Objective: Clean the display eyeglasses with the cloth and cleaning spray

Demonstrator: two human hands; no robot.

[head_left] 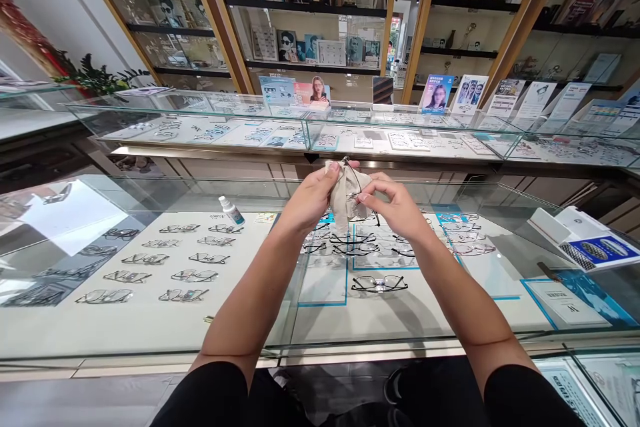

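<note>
Above the glass display case, my left hand (pixel 319 191) is closed around a beige cleaning cloth (pixel 343 199) and a pair of eyeglasses (pixel 356 179) partly wrapped in it. One thin dark part of the frame curves out over the cloth. My right hand (pixel 389 201) pinches the glasses at the cloth's right side, thumb and forefinger together. Folds of cloth and my fingers hide most of the lenses. Under my hands, inside the case, several dark-framed glasses (pixel 380 283) lie in rows.
A white spray bottle (pixel 231 211) stands on the glass display case (pixel 240 340) to the left. At the right are an open white box (pixel 583 237) and a blue-edged leaflet (pixel 570 300). Another glass counter (pixel 310 147) with upright advertising cards (pixel 437 93) runs across behind.
</note>
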